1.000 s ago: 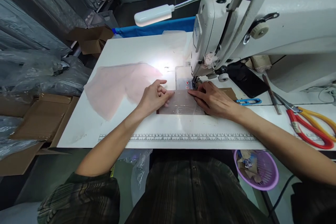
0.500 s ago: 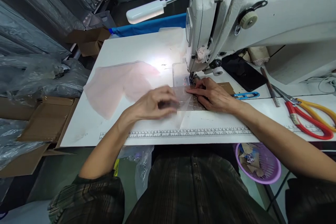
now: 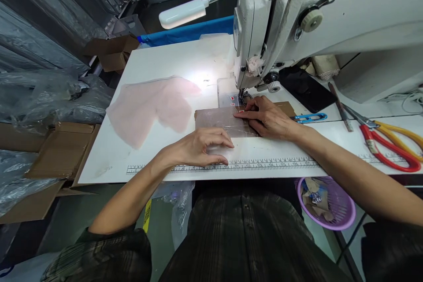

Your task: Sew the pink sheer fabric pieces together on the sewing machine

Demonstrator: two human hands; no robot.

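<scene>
My right hand (image 3: 269,118) lies beside the presser foot (image 3: 242,96) of a white sewing machine (image 3: 253,31), its fingers bent and pressed down on a sheer pale fabric (image 3: 220,120). This fabric spreads over a flat brown card (image 3: 286,108), whose colour shows through. Nearer the table's front edge, my left hand (image 3: 208,146) rests over the fabric's lower part, thumb and fingers apart, nothing gripped. A second sheer pink fabric piece (image 3: 148,105) lies flat on the left of the white table (image 3: 109,158). Blue thread snips (image 3: 310,117) are right of my right hand.
Red and yellow handled scissors (image 3: 390,145) lie at the right, near a dark phone-like slab (image 3: 309,90). A printed ruler (image 3: 264,165) runs along the front edge. The lamp (image 3: 183,14) hangs over the back. Below is a purple basket (image 3: 346,211); cardboard boxes (image 3: 61,150) stand left.
My left hand has moved down toward the front edge and its fingers have spread. The sheer fabric now lies flatter across the brown card. My right hand has stayed nearly still.
</scene>
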